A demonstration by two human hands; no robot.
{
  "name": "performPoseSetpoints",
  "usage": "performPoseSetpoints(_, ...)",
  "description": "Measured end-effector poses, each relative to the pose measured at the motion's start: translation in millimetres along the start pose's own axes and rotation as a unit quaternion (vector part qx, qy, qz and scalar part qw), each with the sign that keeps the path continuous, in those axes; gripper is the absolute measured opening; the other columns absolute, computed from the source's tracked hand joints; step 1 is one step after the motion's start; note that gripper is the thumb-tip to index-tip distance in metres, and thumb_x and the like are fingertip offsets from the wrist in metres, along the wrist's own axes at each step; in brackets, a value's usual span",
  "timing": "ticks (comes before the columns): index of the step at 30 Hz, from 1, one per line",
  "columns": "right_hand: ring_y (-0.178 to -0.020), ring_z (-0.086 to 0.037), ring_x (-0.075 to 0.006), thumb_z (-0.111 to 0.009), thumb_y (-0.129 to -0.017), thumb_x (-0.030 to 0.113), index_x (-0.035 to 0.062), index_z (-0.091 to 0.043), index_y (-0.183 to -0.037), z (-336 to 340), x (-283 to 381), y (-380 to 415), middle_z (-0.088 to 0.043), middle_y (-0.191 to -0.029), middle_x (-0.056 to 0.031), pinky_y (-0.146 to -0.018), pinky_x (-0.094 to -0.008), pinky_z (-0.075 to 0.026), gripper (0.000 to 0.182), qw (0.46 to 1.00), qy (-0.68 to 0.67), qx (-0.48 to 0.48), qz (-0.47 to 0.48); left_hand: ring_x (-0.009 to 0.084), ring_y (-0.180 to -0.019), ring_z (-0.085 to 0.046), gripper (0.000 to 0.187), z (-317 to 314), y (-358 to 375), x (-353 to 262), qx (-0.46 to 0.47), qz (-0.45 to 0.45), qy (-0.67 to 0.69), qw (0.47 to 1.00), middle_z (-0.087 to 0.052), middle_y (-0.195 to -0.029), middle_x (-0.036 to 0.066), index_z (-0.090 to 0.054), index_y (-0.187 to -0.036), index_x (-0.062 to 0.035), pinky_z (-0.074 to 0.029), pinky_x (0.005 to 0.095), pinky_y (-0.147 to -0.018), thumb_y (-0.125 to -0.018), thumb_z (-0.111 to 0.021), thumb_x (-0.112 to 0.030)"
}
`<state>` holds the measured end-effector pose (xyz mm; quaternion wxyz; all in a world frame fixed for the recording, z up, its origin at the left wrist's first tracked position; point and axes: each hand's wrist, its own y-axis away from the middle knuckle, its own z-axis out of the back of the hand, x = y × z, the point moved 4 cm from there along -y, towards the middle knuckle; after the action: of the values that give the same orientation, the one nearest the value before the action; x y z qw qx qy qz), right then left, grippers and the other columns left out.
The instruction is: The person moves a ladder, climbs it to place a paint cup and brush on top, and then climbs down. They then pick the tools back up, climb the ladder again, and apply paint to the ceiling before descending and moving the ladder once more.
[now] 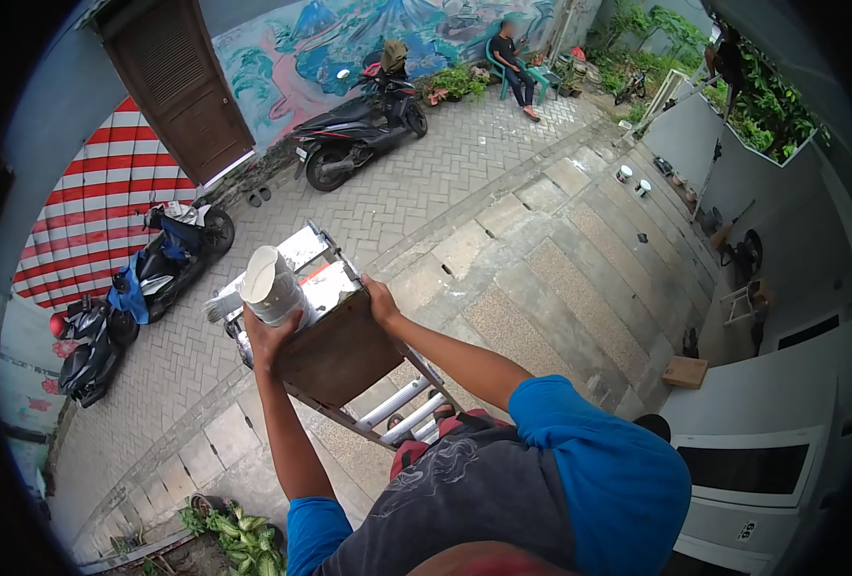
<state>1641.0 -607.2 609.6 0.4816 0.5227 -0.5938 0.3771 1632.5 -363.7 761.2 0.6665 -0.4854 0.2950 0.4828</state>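
Note:
I stand high on a metal stepladder [392, 403], its top platform [299, 248] spattered with white paint. My left hand [274, 338] is closed round the lower side of a paint-smeared can [274, 302] with pale paint at its mouth. A paintbrush [222, 307] with light bristles juts out left of the can. My right hand [380, 302] grips the platform's right edge, its fingers partly hidden behind the rim. Between my hands a brown wooden panel [340, 350] faces me. Whether the can's base rests on the platform is hard to see.
Far below lie paving slabs [512, 326]. Parked scooters [359, 134] stand along the painted wall [282, 67]. A person [511, 72] sits on a green chair. Two paint cans [624, 174] stand on the ground to the right, near a cardboard box [685, 372].

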Motion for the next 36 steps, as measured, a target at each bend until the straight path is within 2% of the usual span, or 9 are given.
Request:
performPoseSetpoints(3,-0.093,-0.060,-0.0209,-0.043,-0.101,0.038,-0.0065,-0.067,-0.101,-0.9,21.8,12.2,-0.069,-0.096,-0.0143,-0.091,-0.0311,-0.042,0.050,0.999,0.047,-0.014,-0.018,0.0240,-0.102,-0.065,0.077,2.5,1.7,-0.3,0.005,0.026,0.002,1.000,-0.066,-0.114,0.014,-0.053,-0.125,0.0020,-0.050,0.0366,-0.092,-0.065,-0.087,-0.033)
performPoseSetpoints(9,-0.083,-0.059,-0.0220,-0.044,-0.101,0.035,-0.0051,-0.064,-0.089,6.0,10.1,5.8,-0.065,-0.082,-0.0149,-0.084,-0.0333,-0.043,0.046,0.997,0.069,-0.022,0.028,0.0248,-0.103,-0.065,0.081,1.5,1.4,-9.2,0.023,0.079,0.023,0.996,-0.066,-0.114,0.014,-0.053,-0.125,0.0038,-0.050,0.0365,-0.092,-0.063,-0.088,-0.035)
performPoseSetpoints(11,-0.078,-0.056,-0.0295,-0.041,-0.101,0.034,-0.0065,-0.061,-0.088,5.0,12.4,7.2,-0.061,-0.079,-0.0195,-0.080,-0.0365,-0.043,0.047,0.992,0.088,-0.059,0.067,0.0247,-0.104,-0.065,0.081,2.5,0.4,-7.6,0.026,0.066,0.008,0.997,-0.066,-0.115,0.015,-0.053,-0.126,0.0038,-0.050,0.0364,-0.093,-0.063,-0.089,-0.032)
performPoseSetpoints(19,-0.089,-0.058,-0.0256,-0.040,-0.104,0.034,-0.0071,-0.066,-0.092,18.9,1.3,4.9,-0.064,-0.090,-0.0199,-0.085,-0.0348,-0.043,0.050,0.998,0.041,-0.034,-0.017,0.0247,-0.111,-0.061,0.087,-0.6,-1.7,-30.3,0.005,0.083,0.040,0.996,-0.062,-0.121,0.016,-0.053,-0.128,0.0051,-0.048,0.0359,-0.096,-0.059,-0.091,-0.032)
performPoseSetpoints(29,-0.116,-0.059,-0.0239,-0.035,-0.101,0.031,0.0017,-0.052,-0.133,9.4,30.0,13.4,-0.060,-0.127,-0.0116,-0.099,-0.0372,-0.047,0.047,0.988,-0.119,0.016,-0.101,0.0236,-0.103,-0.067,0.081,-7.0,0.6,-34.9,-0.003,0.009,-0.014,1.000,-0.068,-0.113,0.015,-0.057,-0.124,0.0019,-0.053,0.0348,-0.091,-0.061,-0.092,-0.036)
performPoseSetpoints(31,-0.116,-0.058,-0.0251,-0.035,-0.100,0.031,0.0020,-0.052,-0.134,9.8,34.7,19.3,-0.060,-0.127,-0.0114,-0.100,-0.0380,-0.046,0.047,0.986,-0.107,-0.024,-0.126,0.0230,-0.094,-0.066,0.067,-7.8,-10.2,-46.8,-0.043,-0.092,0.088,0.991,-0.068,-0.103,0.016,-0.059,-0.118,0.0035,-0.053,0.0350,-0.084,-0.069,-0.085,-0.034)
performPoseSetpoints(32,-0.117,-0.058,-0.0259,-0.036,-0.100,0.032,0.0022,-0.052,-0.133,14.0,32.0,17.6,-0.060,-0.127,-0.0110,-0.101,-0.0390,-0.046,0.047,0.988,-0.092,-0.031,-0.118,0.0281,-0.115,-0.060,0.088,-5.7,-11.9,-41.2,0.028,-0.007,0.131,0.991,-0.061,-0.124,0.018,-0.050,-0.132,0.0036,-0.046,0.0396,-0.099,-0.058,-0.086,-0.027)
performPoseSetpoints(33,-0.117,-0.058,-0.0259,-0.036,-0.100,0.032,0.0022,-0.052,-0.133,16.0,32.2,12.9,-0.060,-0.127,-0.0110,-0.101,-0.0390,-0.046,0.047,0.989,-0.087,-0.025,-0.117,0.0281,-0.115,-0.060,0.088,-4.9,-12.8,-36.1,0.020,-0.008,0.133,0.991,-0.061,-0.124,0.018,-0.050,-0.132,0.0036,-0.046,0.0396,-0.099,-0.058,-0.086,-0.027)
performPoseSetpoints(36,-0.117,-0.058,-0.0266,-0.036,-0.100,0.033,0.0032,-0.053,-0.131,20.7,36.0,13.4,-0.060,-0.127,-0.0111,-0.101,-0.0411,-0.046,0.046,0.993,-0.078,-0.001,-0.093,0.0346,-0.117,-0.057,0.087,-5.5,-14.2,-40.3,0.002,-0.123,0.088,0.988,-0.060,-0.123,0.020,-0.051,-0.131,0.0024,-0.044,0.0423,-0.102,-0.057,-0.087,-0.028)
